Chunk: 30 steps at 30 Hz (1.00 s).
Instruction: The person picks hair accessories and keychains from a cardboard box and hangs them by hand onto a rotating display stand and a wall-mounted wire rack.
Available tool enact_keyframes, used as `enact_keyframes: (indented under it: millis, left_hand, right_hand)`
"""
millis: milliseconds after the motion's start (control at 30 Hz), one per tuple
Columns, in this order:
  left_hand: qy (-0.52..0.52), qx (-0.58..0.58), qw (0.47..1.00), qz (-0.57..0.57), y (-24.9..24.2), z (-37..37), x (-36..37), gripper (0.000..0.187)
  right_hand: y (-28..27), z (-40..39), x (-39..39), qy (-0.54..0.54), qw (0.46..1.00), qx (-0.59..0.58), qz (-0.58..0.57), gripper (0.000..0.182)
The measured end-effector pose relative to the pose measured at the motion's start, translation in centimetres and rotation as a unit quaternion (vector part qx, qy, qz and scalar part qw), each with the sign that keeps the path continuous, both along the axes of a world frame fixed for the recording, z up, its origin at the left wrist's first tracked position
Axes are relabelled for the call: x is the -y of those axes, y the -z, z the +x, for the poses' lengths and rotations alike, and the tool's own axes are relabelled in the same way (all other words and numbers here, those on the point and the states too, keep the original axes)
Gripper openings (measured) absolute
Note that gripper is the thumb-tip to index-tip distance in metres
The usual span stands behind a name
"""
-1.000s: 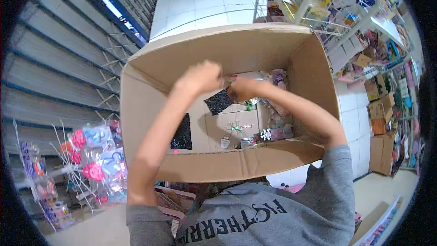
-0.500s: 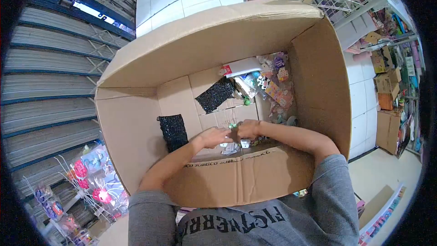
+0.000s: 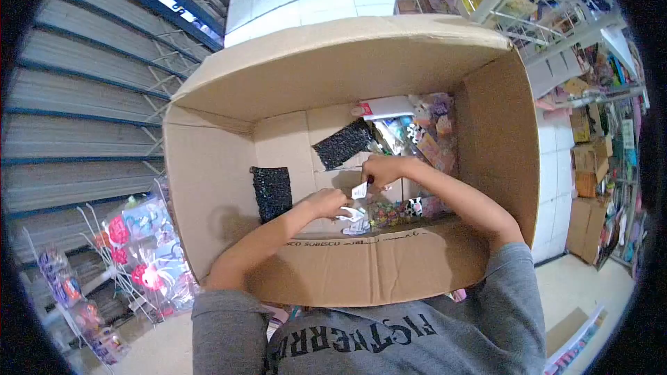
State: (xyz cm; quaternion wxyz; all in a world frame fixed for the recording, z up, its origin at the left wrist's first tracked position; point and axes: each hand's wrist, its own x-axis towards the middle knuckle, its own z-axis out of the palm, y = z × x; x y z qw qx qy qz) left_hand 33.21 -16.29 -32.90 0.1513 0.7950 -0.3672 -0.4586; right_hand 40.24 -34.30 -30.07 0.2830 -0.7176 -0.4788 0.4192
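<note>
Both my hands reach down into a large cardboard box (image 3: 319,271). My left hand (image 3: 326,203) is closed on a small white piece (image 3: 349,214) low in the box, near its front wall. Higher and to the right, my right hand (image 3: 381,169) pinches a small dark item with a white tag (image 3: 359,191) hanging from it. Below that hand lies a clear bag of colourful small pieces (image 3: 389,214). Two black glittery pieces lie on the box floor, one (image 3: 272,193) left of my left hand and the other (image 3: 343,144) further back.
Packaged goods (image 3: 432,128) and a white packet (image 3: 388,107) fill the box's back right corner. A ribbed metal shutter (image 3: 90,111) stands at left, with a rack of hanging packets (image 3: 149,257) below it. Cardboard boxes (image 3: 589,222) and shelves line the right side.
My right hand has moved up and away from my left, with the tagged item in it. The white piece in my left hand now shows, and the view has shifted slightly.
</note>
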Motion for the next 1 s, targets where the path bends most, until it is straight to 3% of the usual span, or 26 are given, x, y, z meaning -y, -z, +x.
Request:
enact_keyframes:
  millis: [33,100,133,200,233,267,367,400,433,467,500,600,700,733,767,800,833,1000]
  left_hand:
    - [-0.008,0.01,1.0,0.002,-0.6,0.2,-0.2,0.03]
    - [-0.231,-0.059,0.955,-0.179,-2.1,0.7,-0.8,0.033]
    - [-0.254,-0.008,0.949,-0.188,-6.3,1.5,-0.6,0.032]
    - [-0.343,-0.051,0.925,-0.156,-10.0,2.5,-1.7,0.027]
    - [-0.399,-0.061,0.9,-0.165,-12.9,2.5,-2.3,0.026]
    - [-0.446,-0.034,0.861,-0.242,-15.1,1.9,-3.2,0.024]
    - [-0.556,-0.03,0.775,-0.3,-21.9,-0.4,-6.6,0.019]
    - [-0.569,0.0,0.765,-0.3,-24.0,-1.3,-7.6,0.019]
    - [-0.604,0.038,0.721,-0.336,-26.0,-2.4,-8.7,0.018]
    - [-0.635,0.076,0.673,-0.371,-27.7,-3.7,-9.9,0.016]
    - [-0.64,0.09,0.651,-0.397,-29.2,-5.0,-11.2,0.017]
    - [-0.65,0.204,0.569,-0.461,-34.9,-9.5,-12.9,0.017]
    - [-0.648,0.373,0.5,-0.438,-39.7,-13.9,-14.0,0.015]
    - [-0.649,0.397,0.487,-0.43,-41.1,-15.3,-14.2,0.015]
    - [-0.658,0.463,0.439,-0.399,-42.6,-16.5,-14.5,0.015]
    - [-0.662,0.522,0.391,-0.368,-43.9,-17.6,-14.9,0.014]
    - [-0.642,0.566,0.367,-0.365,-45.2,-18.7,-15.5,0.015]
    - [-0.577,0.704,0.245,-0.333,-51.4,-22.2,-18.0,0.019]
  right_hand:
    - [-2.7,1.1,-0.2,0.013,0.998,-0.057,0.004,0.021]
    - [-6.0,2.5,-0.3,0.05,0.996,-0.054,0.048,0.022]
    - [-8.1,3.0,-0.5,0.075,0.994,-0.058,0.056,0.024]
    - [-12.5,3.6,-0.8,0.116,0.989,-0.048,0.08,0.025]
    - [-14.8,3.6,-1.1,0.132,0.986,-0.034,0.096,0.025]
    - [-17.5,3.6,-1.5,0.129,0.987,-0.006,0.091,0.025]
    - [-22.5,3.1,-3.5,0.107,0.97,0.041,0.214,0.019]
    - [-24.3,2.5,-4.3,0.126,0.967,-0.016,0.22,0.017]
    - [-26.0,1.8,-5.2,0.139,0.962,-0.074,0.223,0.014]
    - [-27.0,1.4,-6.1,0.116,0.958,-0.039,0.261,0.014]
    - [-28.1,1.1,-7.1,0.091,0.949,-0.005,0.301,0.014]
    - [-31.9,-1.2,-10.7,0.089,0.915,-0.079,0.385,0.015]
    - [-35.3,-3.1,-15.3,-0.002,0.877,-0.038,0.478,0.021]
    - [-36.4,-3.9,-16.9,-0.034,0.86,-0.059,0.505,0.016]
    - [-37.4,-5.0,-18.2,-0.061,0.844,-0.081,0.527,0.012]
    - [-38.7,-6.1,-19.6,-0.1,0.841,-0.07,0.528,0.013]
    - [-39.8,-7.4,-20.8,-0.105,0.852,-0.118,0.499,0.017]
    - [-44.9,-11.9,-27.1,-0.182,0.819,-0.091,0.537,0.022]
